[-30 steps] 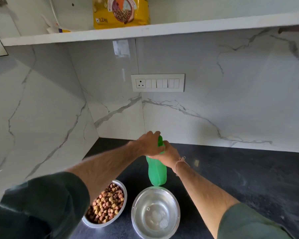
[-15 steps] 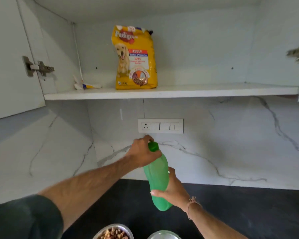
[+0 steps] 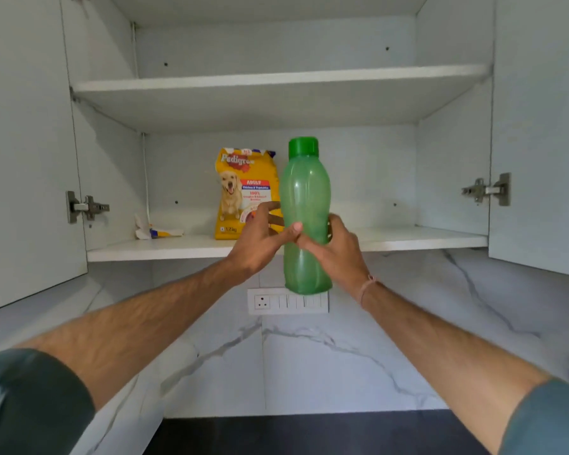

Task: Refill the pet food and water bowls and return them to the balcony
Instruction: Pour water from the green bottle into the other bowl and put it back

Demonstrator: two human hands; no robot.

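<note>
green water bottle [image 3: 306,205] upright by lower cabinet shelf [image 3: 408,239], right of dog food bag [image 3: 243,188] | left hand [image 3: 260,244] + right hand [image 3: 340,252] both wrapped round its middle | stiff slick plastic, likely light, grip mid-body

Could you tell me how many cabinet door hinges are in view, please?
2: left hinge on the left door, right hinge on the right door; others may be hidden.

I count one green bottle [image 3: 306,205], one yellow food bag [image 3: 240,188] near the middle of the lower shelf [image 3: 408,239] and one crumpled wrapper [image 3: 156,231] toward its left end. With the upper shelf [image 3: 276,82] that makes two shelves. Two hands, the left hand [image 3: 260,244] and the right hand [image 3: 339,254]; two door hinges [image 3: 86,206]; one switch panel [image 3: 266,302].
</note>
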